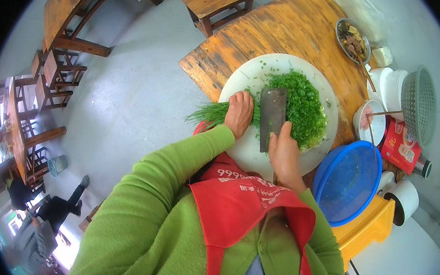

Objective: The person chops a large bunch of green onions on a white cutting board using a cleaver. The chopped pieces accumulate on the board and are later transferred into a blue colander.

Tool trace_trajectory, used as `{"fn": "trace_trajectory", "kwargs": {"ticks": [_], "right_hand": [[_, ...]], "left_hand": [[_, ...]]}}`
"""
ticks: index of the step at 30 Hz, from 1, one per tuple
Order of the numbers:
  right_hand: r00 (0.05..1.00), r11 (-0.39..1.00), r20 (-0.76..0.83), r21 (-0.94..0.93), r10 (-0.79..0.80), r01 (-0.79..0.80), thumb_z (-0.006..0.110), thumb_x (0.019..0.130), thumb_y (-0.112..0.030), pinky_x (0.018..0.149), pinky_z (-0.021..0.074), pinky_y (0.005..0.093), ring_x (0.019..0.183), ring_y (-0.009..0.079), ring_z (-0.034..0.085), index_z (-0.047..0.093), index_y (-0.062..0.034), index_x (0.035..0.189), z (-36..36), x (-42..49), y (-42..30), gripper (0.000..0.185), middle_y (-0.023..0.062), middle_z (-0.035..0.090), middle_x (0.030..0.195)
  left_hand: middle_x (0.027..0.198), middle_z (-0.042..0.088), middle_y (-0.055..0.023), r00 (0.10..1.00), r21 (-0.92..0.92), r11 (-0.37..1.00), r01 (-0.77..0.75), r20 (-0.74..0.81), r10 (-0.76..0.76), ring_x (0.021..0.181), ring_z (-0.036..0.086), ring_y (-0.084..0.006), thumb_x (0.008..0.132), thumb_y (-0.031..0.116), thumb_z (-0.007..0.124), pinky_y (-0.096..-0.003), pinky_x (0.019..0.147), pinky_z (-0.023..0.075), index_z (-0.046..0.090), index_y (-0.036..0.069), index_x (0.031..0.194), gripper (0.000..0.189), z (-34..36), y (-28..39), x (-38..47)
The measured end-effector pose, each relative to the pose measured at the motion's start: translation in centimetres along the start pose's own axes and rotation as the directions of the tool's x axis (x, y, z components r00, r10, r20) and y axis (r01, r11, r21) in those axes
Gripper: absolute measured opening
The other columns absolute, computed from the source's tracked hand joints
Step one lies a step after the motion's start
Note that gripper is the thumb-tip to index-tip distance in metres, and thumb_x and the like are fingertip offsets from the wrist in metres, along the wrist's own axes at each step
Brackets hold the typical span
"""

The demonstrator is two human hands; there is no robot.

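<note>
My left hand (240, 114) presses down on a bunch of long green chives (212, 113), whose uncut ends stick out past the edge of a round white cutting board (239, 147). In my right hand (283, 151) is the handle of a Chinese cleaver (273, 116) with a broad dark blade. That blade stands between the held bunch and a large heap of chopped greens (300, 105) on the board's right half. Small cut bits are scattered around the heap. The handle is mostly hidden by my fingers.
The board rests on a wooden table (270, 31). Along its right side are a metal bowl of food (352, 39), a white bowl with pinkish minced filling (366, 116) and chopsticks, a blue plastic basket (348, 183) and a grey-green colander (419, 105). A person (47, 216) sits at lower left.
</note>
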State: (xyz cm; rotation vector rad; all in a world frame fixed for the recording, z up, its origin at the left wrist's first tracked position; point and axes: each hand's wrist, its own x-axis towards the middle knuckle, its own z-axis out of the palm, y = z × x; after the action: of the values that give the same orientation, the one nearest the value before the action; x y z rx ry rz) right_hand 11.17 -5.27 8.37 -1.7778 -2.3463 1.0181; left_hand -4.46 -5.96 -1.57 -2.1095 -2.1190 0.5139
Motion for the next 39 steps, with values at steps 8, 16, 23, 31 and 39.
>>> {"fn": "trace_trajectory", "kwargs": {"ticks": [8,16,23,31,39], "right_hand": [[0.988,0.996,-0.139,0.045,-0.070,0.077,0.053,0.097,-0.014,0.054,0.0463,0.0548,0.063,0.0493,0.060,0.036,0.0030,0.110,4.5,5.6,-1.0,0.027,0.0286,0.061,0.068],[1.000,1.000,-0.003,-0.028,-0.004,0.004,0.052,0.097,-0.014,0.056,0.0477,0.0539,0.065,0.0484,0.062,0.036,0.0033,0.112,1.8,0.4,-0.3,0.028,0.0283,0.062,0.070],[0.991,0.998,-0.127,0.036,-0.043,0.048,0.052,0.098,-0.015,0.058,0.0475,0.0566,0.067,0.0490,0.062,0.035,0.0013,0.105,4.4,5.6,-2.2,0.024,0.0288,0.062,0.072],[1.000,1.000,-0.018,0.027,0.008,-0.008,0.054,0.096,-0.013,0.055,0.0464,0.0551,0.064,0.0493,0.061,0.035,0.0034,0.113,1.2,0.1,-0.9,0.029,0.0292,0.061,0.069],[0.992,1.000,-0.127,0.016,-0.007,0.009,0.051,0.097,-0.014,0.056,0.0468,0.0562,0.065,0.0505,0.061,0.034,0.0030,0.109,6.2,4.6,-2.7,0.027,0.0300,0.061,0.070]], "left_hand": [[0.100,0.054,-0.0100,0.999,0.029,1.000,0.012,-0.047,-0.011,0.091,0.051,-0.0223,0.088,0.021,0.052,-0.0325,0.073,0.0404,0.061,0.003,0.110,0.030,0.1,-0.3,-0.4],[0.106,0.055,-0.0109,1.000,0.019,1.000,0.014,-0.028,-0.014,0.094,0.050,-0.0223,0.088,0.021,0.053,-0.0325,0.075,0.0410,0.061,0.001,0.114,0.035,0.1,0.1,-0.2],[0.106,0.054,-0.0115,0.998,-0.021,1.000,0.007,-0.057,-0.008,0.095,0.051,-0.0228,0.087,0.020,0.053,-0.0326,0.077,0.0413,0.060,0.000,0.113,0.033,0.4,-0.4,-0.4],[0.100,0.052,-0.0101,0.998,-0.014,1.000,-0.014,-0.069,0.013,0.091,0.050,-0.0223,0.086,0.018,0.052,-0.0318,0.073,0.0395,0.060,0.000,0.111,0.032,0.2,-0.3,-0.4],[0.102,0.053,-0.0111,0.998,-0.035,0.999,0.001,-0.059,-0.003,0.093,0.051,-0.0227,0.086,0.019,0.054,-0.0322,0.075,0.0410,0.060,0.000,0.112,0.033,0.2,-0.3,-0.5]]}}
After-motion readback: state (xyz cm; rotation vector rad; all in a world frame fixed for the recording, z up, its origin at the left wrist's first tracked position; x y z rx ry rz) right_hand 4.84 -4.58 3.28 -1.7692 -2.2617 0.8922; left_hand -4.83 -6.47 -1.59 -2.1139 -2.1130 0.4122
